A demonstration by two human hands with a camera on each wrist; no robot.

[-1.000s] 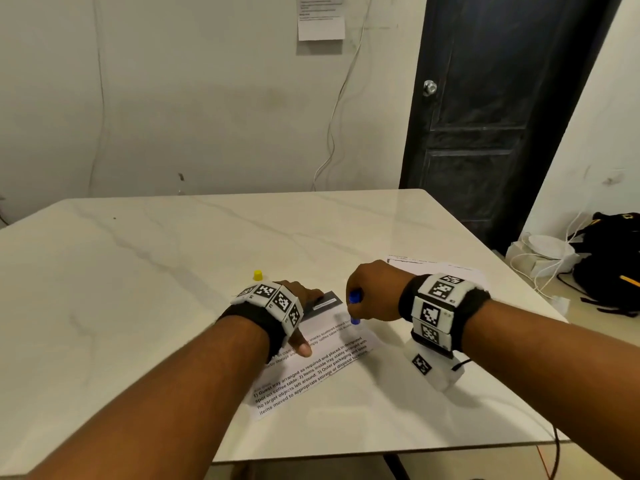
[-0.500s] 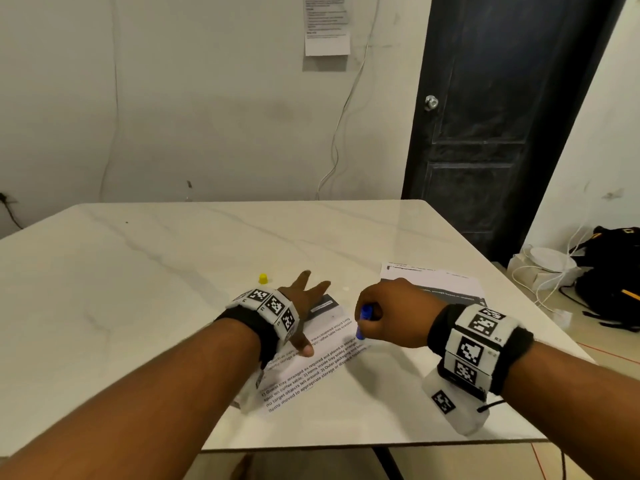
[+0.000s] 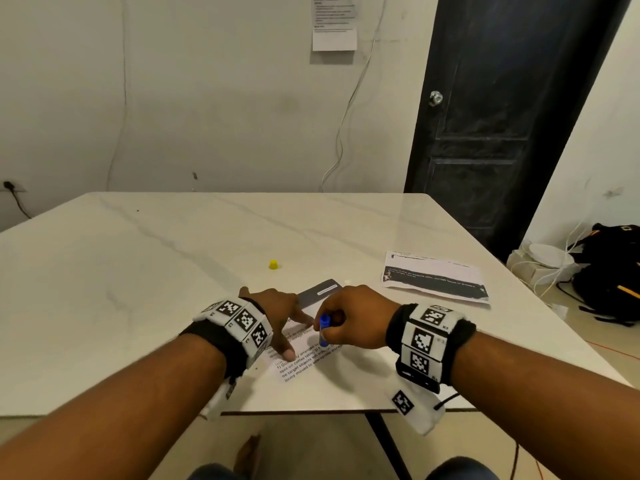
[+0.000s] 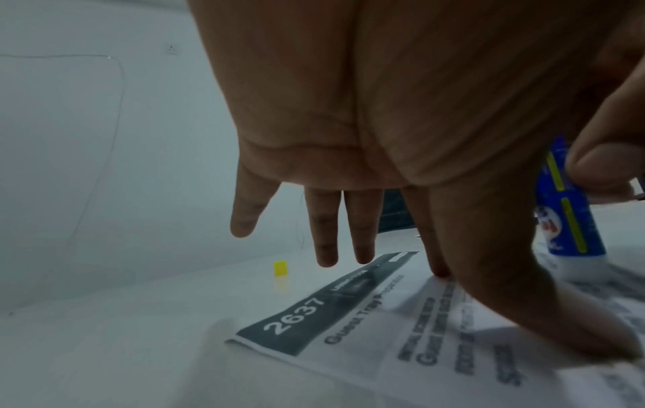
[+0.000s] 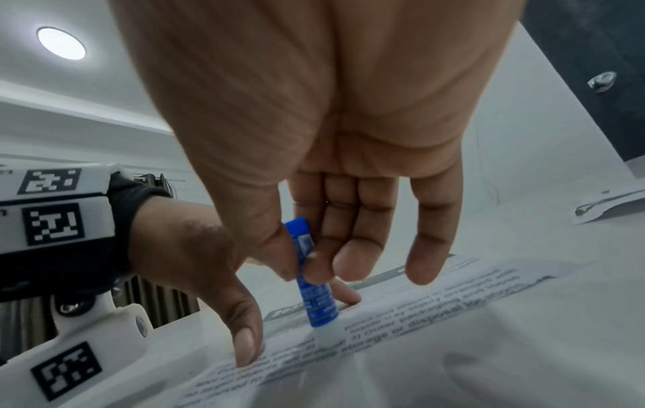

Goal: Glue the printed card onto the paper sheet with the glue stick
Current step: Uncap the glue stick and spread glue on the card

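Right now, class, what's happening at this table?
A person is gluing. The right hand pinches a blue glue stick upright, its white tip pressed onto a printed sheet lying on the marble table. The left hand presses that sheet flat with thumb and forefinger. A yellow cap stands further back, and a second printed paper lies off to the right, untouched.

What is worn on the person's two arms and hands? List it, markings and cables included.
Both forearms and hands are bare, with no sleeves or gloves. The left wrist and right wrist each carry a black strap with white blocks bearing black-and-white square code markers. A white camera housing with another marker hangs under each wrist; a thin black cable leaves the right one.
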